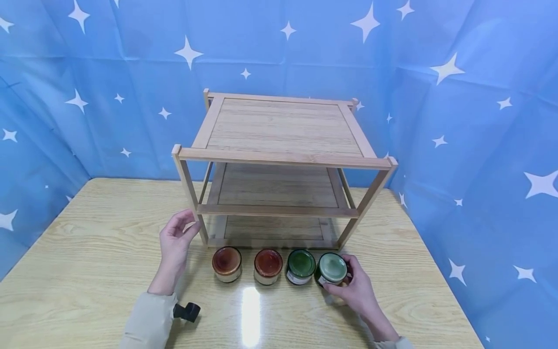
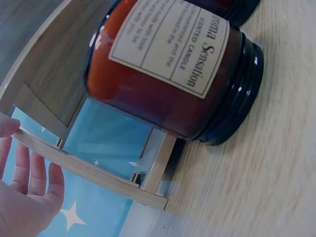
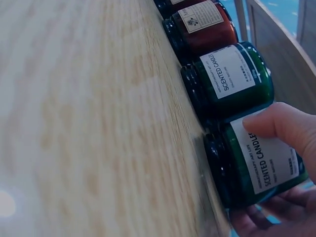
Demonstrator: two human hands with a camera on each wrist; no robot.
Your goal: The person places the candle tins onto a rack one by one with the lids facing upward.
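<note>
My right hand [image 1: 355, 288] grips the rightmost green scented-candle jar [image 3: 266, 158], its thumb across the white label and its fingers around the far side. The jar's dark lid faces the tabletop. Beside it stands another green candle jar [image 1: 301, 264]. Two reddish-brown candle jars, a middle one [image 1: 268, 264] and a leftmost one [image 1: 226, 261], continue the row. My left hand [image 1: 175, 240] is raised with loosely bent fingers at the left front post of a wooden shelf rack [image 1: 279, 157]; in the left wrist view the thumb [image 2: 6, 126] meets the post, grip unclear.
The three-tier rack stands behind the jars on a light wood table [image 1: 96, 271]. A blue curtain with white stars [image 1: 279, 48] hangs behind and at both sides. A black wrist mount [image 1: 187, 311] sticks out from the left sleeve.
</note>
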